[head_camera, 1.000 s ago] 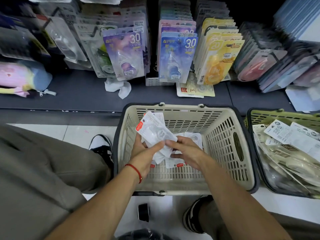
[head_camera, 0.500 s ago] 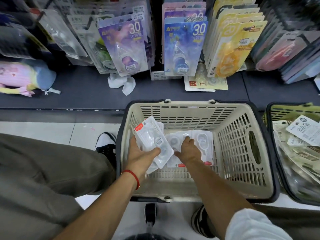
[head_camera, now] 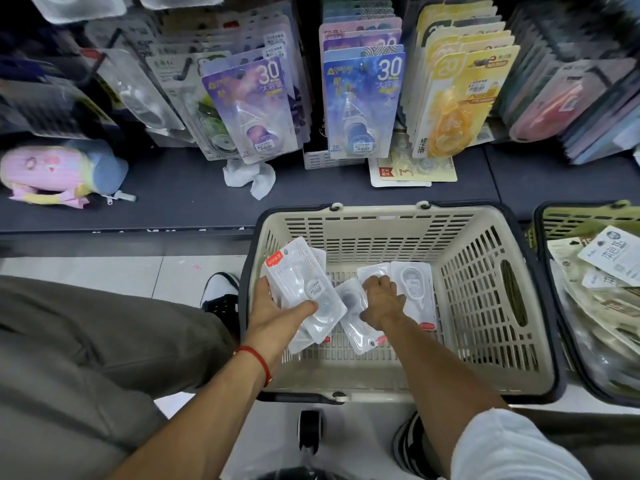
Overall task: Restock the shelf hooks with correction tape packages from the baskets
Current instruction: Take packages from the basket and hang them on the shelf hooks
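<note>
My left hand [head_camera: 277, 311] holds a small stack of white correction tape packages [head_camera: 304, 282] with red corner labels over the left side of the beige basket [head_camera: 485, 237]. My right hand [head_camera: 382, 301] reaches down into the basket, fingers curled on a white package [head_camera: 372, 273] lying on the basket floor. Two more white packages [head_camera: 414, 289] lie beside and under that hand. Purple [head_camera: 254, 109], blue [head_camera: 362, 102] and yellow [head_camera: 457, 98] tape packages hang on the shelf hooks above.
A green basket [head_camera: 588, 216] full of pale packages stands at the right. On the dark shelf lie a crumpled tissue [head_camera: 249, 174], a pastel pouch [head_camera: 59, 171] and flat yellow cards [head_camera: 412, 169]. My knee and shoes flank the beige basket.
My right hand left the stack and went down to the basket floor onto a loose package. The left hand keeps its stack, raised a little.
</note>
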